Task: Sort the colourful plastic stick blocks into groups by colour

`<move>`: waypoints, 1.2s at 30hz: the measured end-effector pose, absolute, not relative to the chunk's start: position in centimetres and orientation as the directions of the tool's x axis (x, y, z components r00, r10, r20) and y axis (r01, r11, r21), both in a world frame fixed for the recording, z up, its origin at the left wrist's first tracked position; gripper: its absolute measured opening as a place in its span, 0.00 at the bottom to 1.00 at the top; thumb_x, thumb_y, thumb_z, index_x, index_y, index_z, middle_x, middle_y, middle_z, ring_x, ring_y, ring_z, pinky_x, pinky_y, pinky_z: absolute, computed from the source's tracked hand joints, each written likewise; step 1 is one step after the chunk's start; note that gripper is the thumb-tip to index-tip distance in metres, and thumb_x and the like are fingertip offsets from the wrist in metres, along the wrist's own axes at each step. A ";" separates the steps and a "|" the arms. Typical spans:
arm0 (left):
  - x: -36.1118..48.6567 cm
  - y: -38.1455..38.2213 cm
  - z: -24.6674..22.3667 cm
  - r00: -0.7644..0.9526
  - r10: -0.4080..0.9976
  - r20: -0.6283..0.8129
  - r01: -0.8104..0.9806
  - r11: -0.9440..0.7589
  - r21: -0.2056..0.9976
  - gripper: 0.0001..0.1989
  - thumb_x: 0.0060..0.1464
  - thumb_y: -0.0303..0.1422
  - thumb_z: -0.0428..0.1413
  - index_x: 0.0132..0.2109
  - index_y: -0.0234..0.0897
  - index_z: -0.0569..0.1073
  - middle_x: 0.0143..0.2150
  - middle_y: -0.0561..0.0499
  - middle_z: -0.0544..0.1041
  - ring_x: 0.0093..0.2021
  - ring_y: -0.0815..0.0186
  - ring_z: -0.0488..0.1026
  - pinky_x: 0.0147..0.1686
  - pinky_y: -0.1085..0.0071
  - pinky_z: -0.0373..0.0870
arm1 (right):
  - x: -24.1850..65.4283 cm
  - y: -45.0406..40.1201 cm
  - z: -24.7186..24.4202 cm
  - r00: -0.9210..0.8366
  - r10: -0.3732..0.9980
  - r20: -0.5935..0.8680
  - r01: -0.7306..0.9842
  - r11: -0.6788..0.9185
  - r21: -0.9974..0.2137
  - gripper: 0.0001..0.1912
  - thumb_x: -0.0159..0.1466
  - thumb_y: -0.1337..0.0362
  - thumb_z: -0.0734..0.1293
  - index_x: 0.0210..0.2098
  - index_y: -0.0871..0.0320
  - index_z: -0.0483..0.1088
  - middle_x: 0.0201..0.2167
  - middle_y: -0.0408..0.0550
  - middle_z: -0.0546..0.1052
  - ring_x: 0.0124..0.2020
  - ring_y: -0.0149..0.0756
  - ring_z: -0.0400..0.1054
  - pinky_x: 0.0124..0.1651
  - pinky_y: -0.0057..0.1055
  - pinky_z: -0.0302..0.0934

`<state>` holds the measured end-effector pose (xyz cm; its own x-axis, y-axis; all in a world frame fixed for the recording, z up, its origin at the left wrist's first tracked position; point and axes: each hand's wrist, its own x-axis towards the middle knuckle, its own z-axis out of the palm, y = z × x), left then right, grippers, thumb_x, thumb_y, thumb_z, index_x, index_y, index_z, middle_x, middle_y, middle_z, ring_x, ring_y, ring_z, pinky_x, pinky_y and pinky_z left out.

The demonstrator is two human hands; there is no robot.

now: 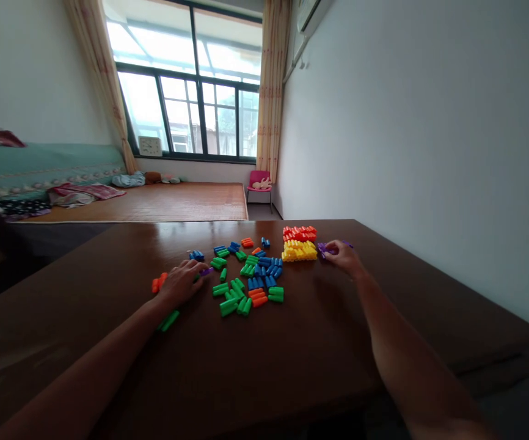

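Observation:
My left hand (181,285) is low over the table at the left of the loose plastic blocks, palm down. A purple block (206,271) sticks out at its finger and thumb tips, and the hand looks closed on it. Orange blocks (156,285) and a green block (169,321) lie beside that hand and forearm. On the right, my right hand (343,259) pinches at small purple blocks (322,249), just right of a yellow block group (299,251); its fingers partly cover them. Behind the yellow group sits a red-orange block group (299,233).
Scattered green blocks (233,293), blue blocks (264,269) and an orange pair (258,297) lie between my hands on the dark brown table (255,366). A white wall (420,122) runs along the right. Beyond are a bed (186,198) and a pink chair (256,178).

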<state>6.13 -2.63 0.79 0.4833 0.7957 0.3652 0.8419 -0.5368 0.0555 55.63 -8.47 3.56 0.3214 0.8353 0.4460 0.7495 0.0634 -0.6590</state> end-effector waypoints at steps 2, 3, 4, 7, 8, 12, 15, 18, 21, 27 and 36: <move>6.3 -2.8 1.0 0.484 0.801 0.353 0.841 -0.537 0.067 0.17 0.57 0.35 0.49 0.52 0.44 0.74 0.50 0.46 0.75 0.51 0.55 0.68 0.47 0.60 0.67 | 58.8 -9.7 2.5 0.438 0.772 0.461 0.704 0.025 -0.710 0.08 0.51 0.64 0.70 0.32 0.56 0.72 0.29 0.48 0.78 0.30 0.36 0.72 0.34 0.31 0.68; 6.4 -2.9 1.1 0.480 0.806 0.347 0.844 -0.532 0.069 0.17 0.58 0.35 0.49 0.52 0.43 0.74 0.50 0.47 0.75 0.52 0.55 0.68 0.47 0.60 0.67 | 59.9 -10.0 2.2 0.469 0.748 0.470 0.693 0.018 -0.721 0.08 0.51 0.64 0.70 0.32 0.56 0.72 0.30 0.50 0.78 0.31 0.37 0.72 0.34 0.32 0.69; 6.4 -3.0 1.2 0.473 0.812 0.341 0.849 -0.523 0.069 0.17 0.57 0.35 0.49 0.52 0.43 0.74 0.51 0.46 0.75 0.52 0.54 0.68 0.46 0.60 0.67 | 60.6 -10.1 1.9 0.487 0.734 0.474 0.687 0.014 -0.726 0.08 0.52 0.65 0.70 0.33 0.57 0.72 0.31 0.51 0.78 0.32 0.38 0.73 0.34 0.32 0.69; 6.4 -3.1 1.3 0.457 0.827 0.327 0.862 -0.503 0.067 0.17 0.57 0.34 0.49 0.52 0.43 0.74 0.51 0.46 0.75 0.53 0.54 0.68 0.47 0.59 0.67 | 61.3 -9.0 1.8 0.515 0.715 0.473 0.672 0.006 -0.741 0.07 0.53 0.66 0.69 0.33 0.57 0.71 0.31 0.51 0.78 0.32 0.37 0.73 0.34 0.31 0.69; 6.3 -3.0 1.3 0.458 0.827 0.326 0.861 -0.504 0.070 0.18 0.57 0.35 0.49 0.52 0.43 0.74 0.51 0.46 0.75 0.53 0.54 0.68 0.47 0.59 0.67 | 61.2 -8.3 1.8 0.517 0.718 0.465 0.668 0.001 -0.744 0.06 0.52 0.66 0.68 0.32 0.58 0.71 0.30 0.50 0.78 0.31 0.36 0.72 0.34 0.30 0.68; 6.0 -2.8 1.0 0.455 0.825 0.335 0.853 -0.512 0.102 0.17 0.57 0.36 0.49 0.52 0.44 0.74 0.50 0.48 0.75 0.53 0.55 0.68 0.48 0.61 0.66 | 60.4 -5.3 1.5 0.441 0.788 0.429 0.760 -0.074 -0.646 0.06 0.51 0.68 0.68 0.30 0.57 0.71 0.30 0.45 0.78 0.31 0.32 0.71 0.36 0.28 0.66; 5.9 -2.8 0.9 0.457 0.823 0.336 0.852 -0.514 0.101 0.17 0.57 0.37 0.49 0.51 0.45 0.74 0.50 0.48 0.75 0.53 0.55 0.69 0.46 0.61 0.67 | 60.4 -4.3 0.7 0.394 0.816 0.422 0.842 -0.137 -0.522 0.06 0.53 0.67 0.68 0.32 0.57 0.73 0.31 0.45 0.78 0.33 0.32 0.71 0.39 0.29 0.64; 5.8 -2.8 0.9 0.466 0.819 0.335 0.845 -0.524 0.106 0.17 0.57 0.37 0.49 0.51 0.45 0.74 0.49 0.48 0.76 0.52 0.55 0.69 0.47 0.61 0.67 | 60.9 -4.5 0.0 0.392 0.808 0.439 0.866 -0.163 -0.473 0.07 0.56 0.62 0.68 0.34 0.56 0.74 0.34 0.47 0.79 0.35 0.35 0.71 0.40 0.31 0.64; 6.0 -2.7 0.9 0.462 0.812 0.357 0.833 -0.536 0.142 0.16 0.56 0.36 0.50 0.50 0.45 0.74 0.49 0.49 0.76 0.52 0.56 0.70 0.49 0.61 0.67 | 60.5 -5.3 0.5 0.394 0.744 0.539 0.884 -0.148 -0.443 0.11 0.58 0.58 0.66 0.36 0.56 0.75 0.37 0.51 0.79 0.38 0.39 0.71 0.44 0.35 0.64; 7.8 -3.5 1.7 0.497 0.738 0.456 0.723 -0.643 0.253 0.10 0.55 0.33 0.53 0.45 0.41 0.73 0.46 0.49 0.76 0.50 0.58 0.71 0.50 0.63 0.67 | 50.0 -7.2 3.8 0.100 0.786 0.610 0.838 0.264 -0.477 0.15 0.64 0.56 0.60 0.41 0.57 0.74 0.38 0.51 0.79 0.36 0.39 0.72 0.43 0.35 0.64; 9.1 -5.8 2.8 0.498 0.646 0.578 0.664 -0.713 0.224 0.06 0.57 0.36 0.56 0.40 0.40 0.70 0.40 0.50 0.75 0.43 0.62 0.71 0.45 0.66 0.67 | 30.8 -6.7 2.9 -0.394 0.838 0.378 0.364 0.520 -0.773 0.18 0.63 0.52 0.65 0.48 0.54 0.73 0.42 0.47 0.79 0.43 0.41 0.73 0.46 0.37 0.67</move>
<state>9.13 -5.81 2.82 0.4981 0.6461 0.5783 0.6644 -0.7129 0.2243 30.79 -6.71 2.91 -0.3940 0.8378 0.3779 0.3635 0.5197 -0.7732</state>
